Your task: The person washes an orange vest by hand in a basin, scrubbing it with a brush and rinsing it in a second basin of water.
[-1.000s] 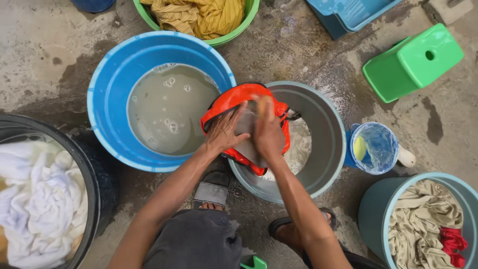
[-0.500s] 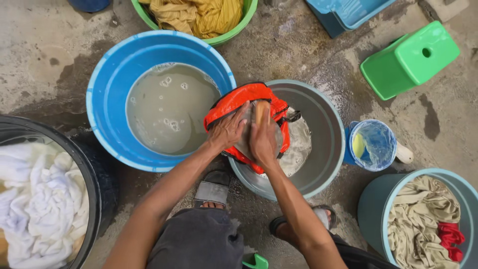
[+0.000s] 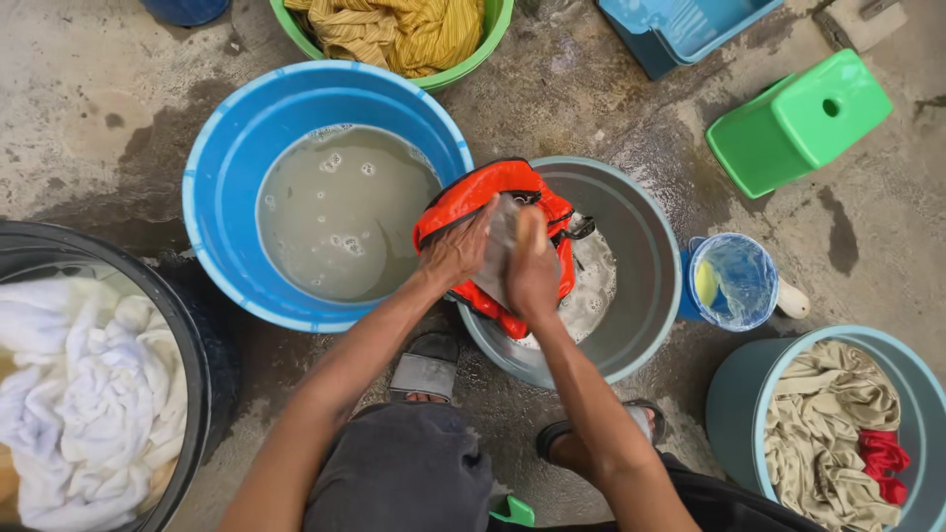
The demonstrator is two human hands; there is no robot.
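An orange and grey backpack (image 3: 498,192) lies over the near left rim of a grey basin (image 3: 645,251) that holds foamy water. My left hand (image 3: 455,251) grips the bag's left side. My right hand (image 3: 532,271) presses down on the grey panel in the bag's middle, fingers closed over something I cannot make out. Both hands are wet and close together.
A blue tub of murky water (image 3: 232,172) stands to the left. A black tub with white laundry (image 3: 182,325) is at the far left, a green basin of yellow cloth (image 3: 488,39) above, a green stool (image 3: 798,123), a small blue scoop (image 3: 734,281), and a teal bucket of beige cloth (image 3: 734,414) on the right.
My right hand has slid back toward me across the bag's grey panel. The left hand shifted slightly left and keeps hold of the bag.
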